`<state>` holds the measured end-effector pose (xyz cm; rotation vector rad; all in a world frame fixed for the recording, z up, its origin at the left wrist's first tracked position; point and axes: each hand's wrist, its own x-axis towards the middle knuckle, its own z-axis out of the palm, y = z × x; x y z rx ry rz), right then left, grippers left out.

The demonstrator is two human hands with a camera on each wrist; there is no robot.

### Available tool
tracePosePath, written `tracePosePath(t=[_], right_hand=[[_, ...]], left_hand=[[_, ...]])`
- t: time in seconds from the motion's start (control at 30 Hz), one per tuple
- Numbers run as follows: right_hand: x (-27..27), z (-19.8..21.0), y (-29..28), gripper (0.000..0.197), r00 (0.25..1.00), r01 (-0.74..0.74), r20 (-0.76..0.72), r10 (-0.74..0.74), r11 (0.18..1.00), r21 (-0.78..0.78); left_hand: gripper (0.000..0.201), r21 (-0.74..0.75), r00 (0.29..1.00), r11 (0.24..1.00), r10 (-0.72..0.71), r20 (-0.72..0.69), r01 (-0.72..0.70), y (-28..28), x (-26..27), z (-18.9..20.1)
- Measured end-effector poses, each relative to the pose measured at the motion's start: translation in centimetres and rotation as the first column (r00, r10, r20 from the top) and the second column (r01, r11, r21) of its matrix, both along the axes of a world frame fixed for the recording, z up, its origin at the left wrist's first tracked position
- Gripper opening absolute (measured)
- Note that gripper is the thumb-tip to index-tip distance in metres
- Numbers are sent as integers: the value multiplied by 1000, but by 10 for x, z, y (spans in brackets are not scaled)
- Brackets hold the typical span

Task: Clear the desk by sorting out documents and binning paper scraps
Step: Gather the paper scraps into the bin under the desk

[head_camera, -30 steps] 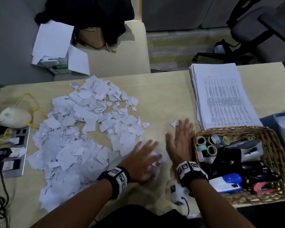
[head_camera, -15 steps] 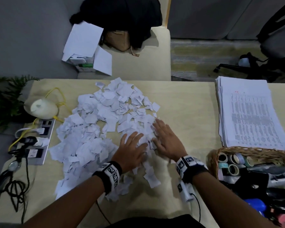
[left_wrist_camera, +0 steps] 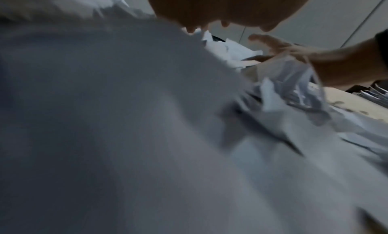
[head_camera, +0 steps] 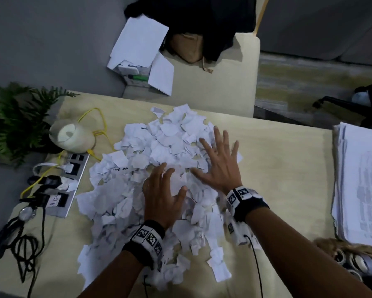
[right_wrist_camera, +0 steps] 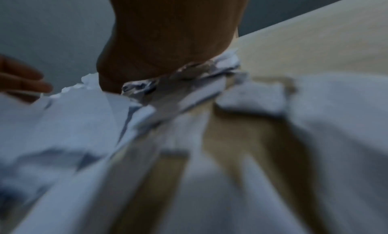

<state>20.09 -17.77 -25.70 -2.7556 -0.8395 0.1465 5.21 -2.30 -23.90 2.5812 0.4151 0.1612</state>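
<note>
Scraps [head_camera: 159, 147] of torn white paper lie heaped on the left-middle of the table [head_camera: 277, 147]. Both hands press flat on the heap with fingers straight and spread: the left hand [head_camera: 161, 196] on its near middle, the right hand [head_camera: 218, 164] on its right edge. A stack of documents [head_camera: 361, 190] sits at the table's right side, well apart from the heap. A power strip [head_camera: 69, 186] and yellow cable [head_camera: 97, 125] lie left of the scraps, by a plant [head_camera: 15, 123].
</note>
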Motion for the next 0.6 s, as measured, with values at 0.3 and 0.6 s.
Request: tracePosePath(t=[0.3, 0.6], right_hand=[[19, 3, -1, 73, 965, -257, -77, 250, 960, -110], [-65, 24, -66, 56, 994, 88, -90, -61, 936, 340]], left_hand=[[58, 134, 997, 989, -68, 45, 61, 18, 69, 7], [80, 117, 791, 819, -491, -365, 562, 22, 102, 0]])
